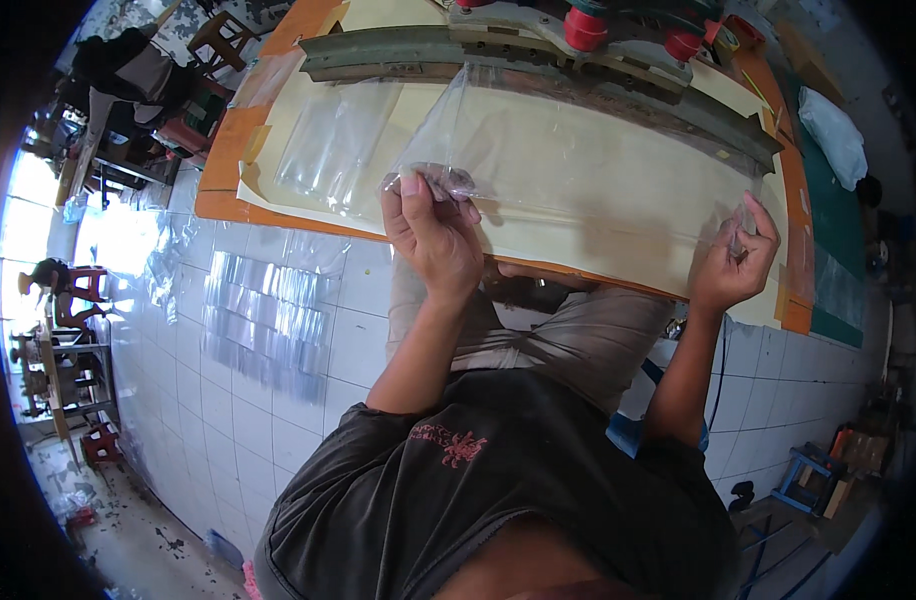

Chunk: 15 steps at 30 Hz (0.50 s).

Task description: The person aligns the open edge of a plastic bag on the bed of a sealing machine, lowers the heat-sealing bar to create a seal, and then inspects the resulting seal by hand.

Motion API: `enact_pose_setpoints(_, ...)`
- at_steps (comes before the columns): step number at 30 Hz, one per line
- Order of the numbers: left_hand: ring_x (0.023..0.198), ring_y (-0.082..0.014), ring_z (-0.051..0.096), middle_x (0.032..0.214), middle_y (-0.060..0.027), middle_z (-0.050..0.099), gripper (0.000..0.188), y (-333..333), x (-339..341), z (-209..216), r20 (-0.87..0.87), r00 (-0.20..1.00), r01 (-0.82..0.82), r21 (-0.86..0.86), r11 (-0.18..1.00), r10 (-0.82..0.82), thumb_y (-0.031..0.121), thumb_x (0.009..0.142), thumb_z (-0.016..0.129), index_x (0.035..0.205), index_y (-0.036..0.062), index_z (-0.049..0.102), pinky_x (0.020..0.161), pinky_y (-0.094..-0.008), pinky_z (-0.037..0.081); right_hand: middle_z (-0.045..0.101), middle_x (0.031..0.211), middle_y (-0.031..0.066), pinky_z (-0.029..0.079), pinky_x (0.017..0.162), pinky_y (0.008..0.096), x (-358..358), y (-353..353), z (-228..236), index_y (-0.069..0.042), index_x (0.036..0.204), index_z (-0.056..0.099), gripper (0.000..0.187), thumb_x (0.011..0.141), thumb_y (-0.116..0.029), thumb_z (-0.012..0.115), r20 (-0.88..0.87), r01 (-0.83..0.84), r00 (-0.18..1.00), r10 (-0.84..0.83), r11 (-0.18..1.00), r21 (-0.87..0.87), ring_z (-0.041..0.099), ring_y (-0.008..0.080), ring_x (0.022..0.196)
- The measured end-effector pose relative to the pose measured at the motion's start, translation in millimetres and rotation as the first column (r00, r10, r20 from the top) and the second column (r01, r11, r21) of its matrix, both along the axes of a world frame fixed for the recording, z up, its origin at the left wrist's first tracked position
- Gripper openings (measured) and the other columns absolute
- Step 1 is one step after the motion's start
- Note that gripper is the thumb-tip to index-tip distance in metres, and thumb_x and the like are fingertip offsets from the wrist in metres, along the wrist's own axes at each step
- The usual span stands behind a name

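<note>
A clear plastic sheet (448,125) stretches from beneath a long metal bar (378,55) toward me over the cream-covered table. My left hand (433,225) is closed on the sheet's near left part, which is lifted and bunched at the fingers. At the right end, my right hand (735,260) pinches the sheet's near right corner between thumb and fingers. The sheet's far edge is hidden at the bar. Left of it, more clear plastic sheets (333,140) lie flat on the table.
Red-capped machine parts (586,30) sit above the bar. Several clear plastic pieces (268,320) lie in overlapping rows on the white tiles at left. A white plastic bag (833,138) rests on the green surface at right. Another person (143,75) is at the far left.
</note>
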<state>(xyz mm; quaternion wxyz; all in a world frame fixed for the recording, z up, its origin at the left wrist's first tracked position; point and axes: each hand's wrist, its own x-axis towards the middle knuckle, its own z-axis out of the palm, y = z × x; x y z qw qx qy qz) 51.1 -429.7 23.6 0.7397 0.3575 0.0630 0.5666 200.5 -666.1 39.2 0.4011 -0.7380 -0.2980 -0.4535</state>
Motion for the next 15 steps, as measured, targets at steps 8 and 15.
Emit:
enact_pose_setpoints(8,0.060,-0.0112,0.052,0.084,-0.0092,0.060,0.015,-1.0,1.4,0.9,0.008,1.000,-0.011,0.015,1.000,0.011,0.018,0.098,0.046,0.090,0.0069,0.049,0.047,-0.0218,0.041,0.065,0.108,0.0168,0.051,0.081,0.0381,0.8,-1.2,-0.6,-0.004,0.073,0.038,0.026,0.078,0.010,0.060,-0.024,0.008,1.000,-0.008,1.000,-0.004,0.060,0.0310,0.099)
enact_pose_setpoints(15,0.056,-0.0114,0.052,0.094,-0.0201,0.064,0.015,0.5,-0.9,-7.7,-0.032,0.998,0.050,0.001,0.999,-0.050,0.018,0.096,0.051,0.094,0.0030,0.053,0.048,-0.0203,0.041,0.063,0.110,0.0173,0.048,0.087,0.0403,0.4,-5.7,1.7,-0.003,0.082,0.045,0.018,0.079,0.008,0.058,-0.171,-0.081,0.982,0.074,0.996,-0.032,0.059,0.0315,0.102)
